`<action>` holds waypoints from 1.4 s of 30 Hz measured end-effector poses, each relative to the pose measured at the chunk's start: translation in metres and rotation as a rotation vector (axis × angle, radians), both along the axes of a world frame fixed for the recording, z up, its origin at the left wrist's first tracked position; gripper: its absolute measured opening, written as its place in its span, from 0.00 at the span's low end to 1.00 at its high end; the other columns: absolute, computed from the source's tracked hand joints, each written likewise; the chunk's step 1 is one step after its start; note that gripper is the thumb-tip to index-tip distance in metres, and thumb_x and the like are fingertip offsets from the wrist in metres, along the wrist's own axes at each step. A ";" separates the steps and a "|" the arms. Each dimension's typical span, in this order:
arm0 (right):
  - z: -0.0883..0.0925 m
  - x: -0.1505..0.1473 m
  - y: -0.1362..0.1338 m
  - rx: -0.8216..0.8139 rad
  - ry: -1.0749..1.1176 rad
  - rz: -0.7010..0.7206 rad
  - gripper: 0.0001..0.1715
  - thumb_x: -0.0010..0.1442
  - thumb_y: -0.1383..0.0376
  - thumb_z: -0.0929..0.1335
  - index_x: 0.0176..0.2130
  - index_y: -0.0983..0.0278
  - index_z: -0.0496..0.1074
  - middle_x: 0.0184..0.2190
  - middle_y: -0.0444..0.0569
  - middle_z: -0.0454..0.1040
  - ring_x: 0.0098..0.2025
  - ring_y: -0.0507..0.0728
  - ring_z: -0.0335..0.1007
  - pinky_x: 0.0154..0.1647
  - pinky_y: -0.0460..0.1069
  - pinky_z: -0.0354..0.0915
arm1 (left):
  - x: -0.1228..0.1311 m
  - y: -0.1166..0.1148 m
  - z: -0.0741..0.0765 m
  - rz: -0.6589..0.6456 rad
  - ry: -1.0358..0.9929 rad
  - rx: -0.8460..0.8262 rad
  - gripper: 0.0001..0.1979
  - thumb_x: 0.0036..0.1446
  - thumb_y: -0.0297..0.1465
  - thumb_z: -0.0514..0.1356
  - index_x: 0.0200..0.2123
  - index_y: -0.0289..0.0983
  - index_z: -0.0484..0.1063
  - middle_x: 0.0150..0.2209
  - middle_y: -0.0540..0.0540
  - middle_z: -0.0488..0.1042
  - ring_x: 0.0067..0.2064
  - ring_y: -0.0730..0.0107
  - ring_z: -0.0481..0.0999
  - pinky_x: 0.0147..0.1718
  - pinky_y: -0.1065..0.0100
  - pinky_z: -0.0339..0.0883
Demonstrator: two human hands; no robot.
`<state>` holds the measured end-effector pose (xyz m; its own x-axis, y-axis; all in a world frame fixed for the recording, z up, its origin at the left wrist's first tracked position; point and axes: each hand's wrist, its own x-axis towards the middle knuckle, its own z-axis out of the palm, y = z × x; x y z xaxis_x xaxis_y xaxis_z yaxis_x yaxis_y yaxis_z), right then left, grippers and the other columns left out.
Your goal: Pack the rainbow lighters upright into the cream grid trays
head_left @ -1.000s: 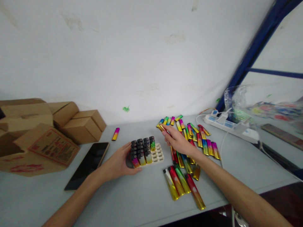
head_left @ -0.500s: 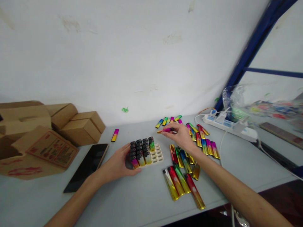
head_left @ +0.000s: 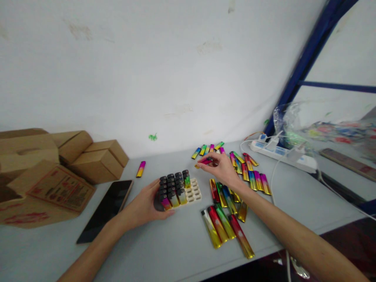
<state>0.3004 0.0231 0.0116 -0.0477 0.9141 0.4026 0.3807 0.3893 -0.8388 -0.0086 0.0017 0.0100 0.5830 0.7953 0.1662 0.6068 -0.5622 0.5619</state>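
Observation:
A cream slotted tray (head_left: 194, 190) stands on the grey table, its left part filled with upright black-topped lighters (head_left: 173, 188). My left hand (head_left: 151, 201) is wrapped around the tray's left end, thumb along the near side. Just beyond the tray's far right corner, my right hand (head_left: 219, 166) pinches a pink-and-gold lighter (head_left: 205, 161) above the table. Bare slots show along the tray's right side. Many loose, shiny lighters in red, green, blue and gold (head_left: 227, 225) lie to the right, some under my right forearm.
One pink-and-yellow lighter (head_left: 141, 169) lies apart near the wall. A dark tablet (head_left: 104, 211) and cardboard boxes (head_left: 96, 160) are at the left. A white power strip (head_left: 284, 156) with cables sits at the right, beside a clear plastic bag (head_left: 293, 121) and a blue metal frame (head_left: 296, 78).
The lighter in my right hand has turned, its gold end now pointing lower. My left hand stays on the tray. The whole view has shifted slightly.

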 end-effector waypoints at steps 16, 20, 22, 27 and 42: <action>-0.006 -0.012 -0.008 -0.067 -0.008 0.109 0.26 0.74 0.43 0.61 0.34 0.59 0.63 0.26 0.41 0.65 0.28 0.53 0.62 0.30 0.48 0.61 | -0.001 0.001 -0.001 -0.010 -0.007 0.012 0.35 0.47 0.37 0.75 0.60 0.41 0.74 0.58 0.42 0.80 0.55 0.50 0.81 0.60 0.53 0.76; 0.000 -0.014 -0.011 -0.059 -0.080 0.018 0.32 0.70 0.43 0.63 0.24 0.58 0.51 0.21 0.39 0.51 0.25 0.51 0.49 0.26 0.49 0.47 | -0.001 0.000 -0.001 -0.017 0.006 0.002 0.34 0.49 0.37 0.74 0.60 0.41 0.74 0.58 0.42 0.79 0.56 0.47 0.81 0.60 0.52 0.76; 0.001 -0.014 -0.011 -0.051 -0.085 -0.010 0.31 0.67 0.46 0.64 0.23 0.58 0.48 0.20 0.38 0.48 0.24 0.50 0.44 0.26 0.49 0.43 | -0.001 0.000 -0.001 -0.019 0.013 0.000 0.34 0.49 0.38 0.74 0.60 0.41 0.74 0.59 0.41 0.79 0.56 0.47 0.80 0.60 0.51 0.75; 0.003 -0.013 -0.011 -0.031 -0.097 -0.008 0.24 0.62 0.53 0.64 0.22 0.58 0.49 0.20 0.39 0.48 0.24 0.50 0.43 0.26 0.49 0.42 | -0.002 0.001 -0.003 -0.015 0.010 0.002 0.34 0.49 0.37 0.74 0.59 0.40 0.74 0.59 0.41 0.79 0.56 0.48 0.80 0.60 0.52 0.75; -0.005 -0.004 -0.004 0.073 -0.039 0.124 0.23 0.76 0.47 0.61 0.40 0.59 0.72 0.41 0.52 0.69 0.46 0.59 0.70 0.42 0.53 0.77 | 0.003 -0.003 0.004 -0.017 -0.009 -0.016 0.33 0.49 0.39 0.75 0.58 0.40 0.74 0.57 0.40 0.80 0.57 0.46 0.80 0.60 0.51 0.75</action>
<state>0.2963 0.0193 0.0069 -0.1757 0.8684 0.4637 0.3572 0.4952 -0.7920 -0.0060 -0.0015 0.0141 0.5948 0.7880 0.1588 0.5923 -0.5632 0.5762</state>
